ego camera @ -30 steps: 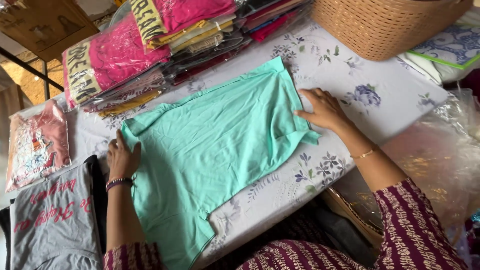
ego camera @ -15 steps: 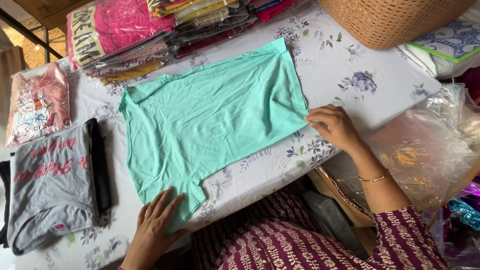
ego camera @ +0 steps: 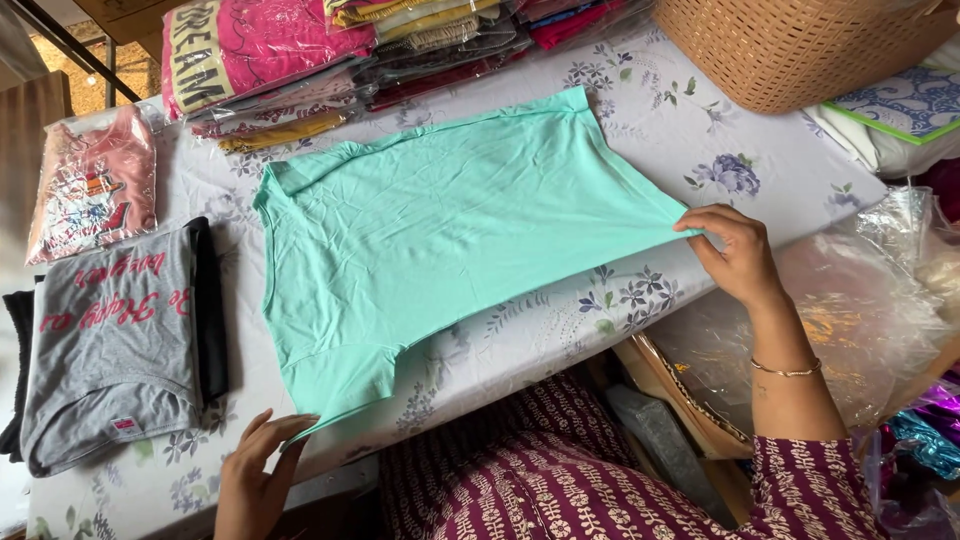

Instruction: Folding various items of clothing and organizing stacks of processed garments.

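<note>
1. Right hand (ego camera: 738,256), at centre right of the frame, pinches the lower hem corner of a mint-green jersey T-shirt (ego camera: 450,230) between thumb and fingers, pulling the cloth taut toward the table's near edge.

2. Left hand (ego camera: 258,472), at the bottom left, has its fingers spread and only lightly curled, fingertips touching the near sleeve tip of the shirt; it grips nothing firmly that can be seen.

3. Spread flat across the middle of a table covered in white floral-print cloth (ego camera: 690,150), the shirt lies with its neck toward the left of the frame and its hem toward the right.

4. To the left, a folded grey T-shirt with red lettering (ego camera: 110,340) rests on a dark garment; above it lies a pink garment in a clear plastic bag (ego camera: 90,185).

5. Along the top edge runs a row of bagged, folded garments (ego camera: 330,50), with a woven tan basket (ego camera: 800,45) at the upper right and crumpled clear plastic sheeting (ego camera: 860,310) at the right.

6. Judged from the lay of the cloth, smoothing goes best with even tension from both ends, hem kept straight, so that faint creases near the sleeve flatten before any fold.
</note>
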